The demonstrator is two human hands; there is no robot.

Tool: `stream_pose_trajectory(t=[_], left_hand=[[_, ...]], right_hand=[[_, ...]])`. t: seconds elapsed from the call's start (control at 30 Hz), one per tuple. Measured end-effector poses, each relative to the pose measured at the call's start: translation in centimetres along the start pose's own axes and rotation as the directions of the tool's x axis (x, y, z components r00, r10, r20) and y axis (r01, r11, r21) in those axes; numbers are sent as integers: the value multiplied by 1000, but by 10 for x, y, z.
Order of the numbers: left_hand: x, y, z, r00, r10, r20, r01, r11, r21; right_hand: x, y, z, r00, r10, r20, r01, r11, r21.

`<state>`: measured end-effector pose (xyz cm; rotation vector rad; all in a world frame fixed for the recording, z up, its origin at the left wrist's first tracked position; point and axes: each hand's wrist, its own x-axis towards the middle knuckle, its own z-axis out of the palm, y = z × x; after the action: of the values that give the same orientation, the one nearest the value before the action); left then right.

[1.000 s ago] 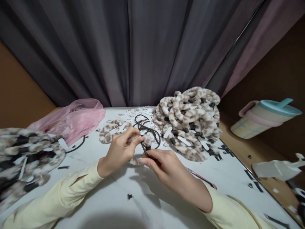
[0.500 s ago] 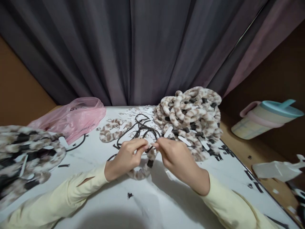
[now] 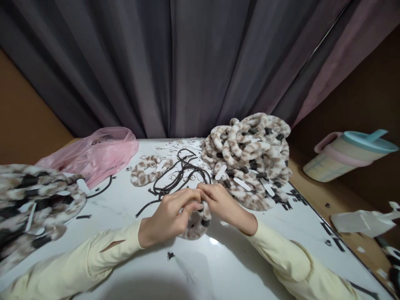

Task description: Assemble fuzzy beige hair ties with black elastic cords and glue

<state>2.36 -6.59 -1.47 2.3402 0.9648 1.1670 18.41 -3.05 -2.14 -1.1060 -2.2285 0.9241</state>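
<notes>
In front of me, a small fluffy ring [image 3: 193,230] in white and brown, with dark bands on it, hangs between my hands just over the table. My left hand [image 3: 175,211] is closed at the ring's upper left, thumb and forefinger pinched. My right hand [image 3: 225,205] is closed at its top right, its fingertips meeting those of the left. The fingers hide the top of the ring and whatever is pinched there. Just beyond my hands lies a loose bundle of black cords [image 3: 184,178]. Left of the cords sits another fluffy piece [image 3: 142,174] with white tags.
Fluffy rings are heaped at the back right [image 3: 250,146] and at the left [image 3: 56,208]. A pink plastic bag [image 3: 103,152] lies behind the left heap. Small metal clasps [image 3: 178,146] are scattered at the back. A lidded cup [image 3: 346,156] and white bottle [image 3: 362,223] stand right.
My hands have come together and lower, the right one moving left. The small ring has shifted slightly right and turned. More of the cord bundle now shows.
</notes>
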Motion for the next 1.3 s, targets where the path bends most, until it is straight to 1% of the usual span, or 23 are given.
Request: stream_pose_trajectory(t=[0.07,0.13,0.2,0.27,0.3,0.33,0.37,0.43,0.5,0.53,0.63,0.73,0.77,0.8,0.83,0.9,1.0,1.07,1.1,1.13,1.2,1.23,1.3], left_hand=[[0,-1,1,998,68,0,-68,998,17],[0,-3,1,992,126,-4,-126,991,45],[0,-7,1,984,179,-26,-176,981,80],[0,-11,0,961,272,-58,-264,957,117],[0,-13,-2,938,341,-67,-330,933,143],[0,-15,-4,906,418,-64,-402,899,173],[-1,-17,-7,870,491,-45,-473,857,205],[-2,-20,-12,797,603,24,-586,763,273],[-4,-22,-15,742,666,69,-649,690,320],[-5,-22,-15,723,688,66,-667,671,323],[-5,-20,-16,666,745,43,-721,627,293],[2,-12,-18,565,821,85,-795,513,324],[6,-9,-19,532,842,96,-820,483,306],[10,-6,-21,513,853,100,-839,473,267],[13,-3,-22,510,855,98,-848,480,223],[19,2,-25,547,832,92,-835,536,123],[23,5,-27,662,741,109,-746,666,4],[23,5,-28,711,685,159,-695,719,11],[21,5,-28,713,681,168,-695,717,46],[19,3,-28,701,694,164,-711,697,94],[14,-1,-28,657,748,98,-750,634,190],[11,-3,-27,655,753,54,-744,631,219],[4,-7,-26,752,658,-38,-639,741,207]], right_hand=[[1,1,0,999,1,41,-4,999,53],[2,1,-2,999,-11,32,8,997,77],[0,-2,-7,999,-18,-47,21,997,68],[-3,-9,-17,988,-8,-152,12,1000,28],[-6,-13,-24,985,-7,-175,7,1000,1],[-9,-18,-31,987,-13,-160,9,1000,-28],[-13,-23,-39,994,-37,-103,32,998,-51],[-19,-32,-51,990,-106,96,113,992,-62],[-24,-39,-58,945,-197,260,212,977,-29],[-25,-41,-59,922,-239,304,254,967,-13],[-26,-43,-55,889,-302,345,326,945,-11],[-25,-43,-50,894,-279,350,317,947,-55],[-26,-43,-49,897,-267,353,309,948,-68],[-26,-44,-49,898,-257,358,303,950,-79],[-27,-45,-49,899,-245,364,297,951,-92],[-28,-47,-49,895,-229,382,297,946,-129],[-31,-51,-50,877,-240,417,341,922,-185],[-32,-53,-50,865,-280,415,380,908,-179],[-32,-54,-50,867,-299,399,391,904,-172],[-32,-54,-50,872,-318,372,401,901,-168],[-32,-53,-48,884,-362,298,423,889,-175],[-32,-52,-47,888,-382,254,433,881,-188],[-32,-49,-43,889,-433,150,457,861,-224]])
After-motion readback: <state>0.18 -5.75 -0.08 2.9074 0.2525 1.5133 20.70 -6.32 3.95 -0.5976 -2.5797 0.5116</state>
